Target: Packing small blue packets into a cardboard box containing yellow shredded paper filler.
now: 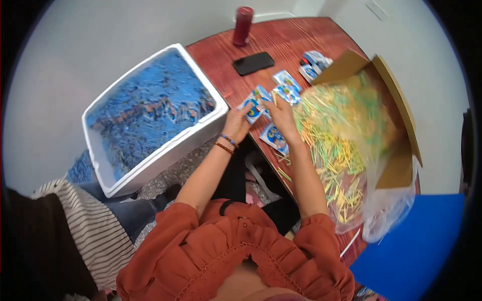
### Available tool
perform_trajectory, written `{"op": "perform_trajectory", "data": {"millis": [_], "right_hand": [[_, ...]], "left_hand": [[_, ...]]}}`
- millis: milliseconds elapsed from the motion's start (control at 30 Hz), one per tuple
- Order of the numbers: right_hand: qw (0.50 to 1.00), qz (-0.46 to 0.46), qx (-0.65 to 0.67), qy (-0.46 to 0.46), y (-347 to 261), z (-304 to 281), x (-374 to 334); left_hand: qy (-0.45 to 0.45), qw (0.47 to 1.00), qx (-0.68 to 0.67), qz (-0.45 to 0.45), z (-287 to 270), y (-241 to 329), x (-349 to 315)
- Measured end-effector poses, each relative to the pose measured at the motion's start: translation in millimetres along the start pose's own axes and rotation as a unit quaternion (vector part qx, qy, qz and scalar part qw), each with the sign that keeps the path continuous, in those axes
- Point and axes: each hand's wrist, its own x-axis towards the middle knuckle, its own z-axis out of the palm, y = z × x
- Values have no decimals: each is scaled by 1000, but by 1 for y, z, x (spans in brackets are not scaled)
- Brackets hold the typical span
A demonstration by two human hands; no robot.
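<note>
Near the table's left edge, my left hand [238, 122] is closed on a small blue-and-white printed packet [254, 111]. My right hand [282, 119] meets it from the other side, thumb and fingers pinched at the packet's right part. Whether a thin stick is also between those fingers I cannot tell. Beneath my right wrist lies another blue-and-white packet [273, 137], jutting over the table edge. Just beyond my right fingers are more such packets [287, 88]. Many thin yellow, green and orange sticks [335, 150] spread from a clear plastic bag [381, 213] right of my right forearm.
A white foam box [165, 159] full of blue packets [150, 85] stands left. The bag lies in an open cardboard box [399, 95]. Farther back on the reddish wooden table [213, 52] are a black phone [253, 63] and red bottle [243, 27]. Someone's striped sleeve [93, 215] is lower left.
</note>
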Motion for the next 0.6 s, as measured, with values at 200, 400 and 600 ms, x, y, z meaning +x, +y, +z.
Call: {"op": "perform_trajectory", "data": {"millis": [200, 400, 600], "right_hand": [[999, -8, 6, 47, 35, -24, 3], [981, 84, -152, 83, 77, -34, 16], [970, 99, -195, 105, 43, -77, -33]], "left_hand": [[34, 991, 126, -43, -6, -6, 16], [86, 874, 461, 124, -7, -34, 33], [41, 802, 578, 143, -20, -53, 43]]}}
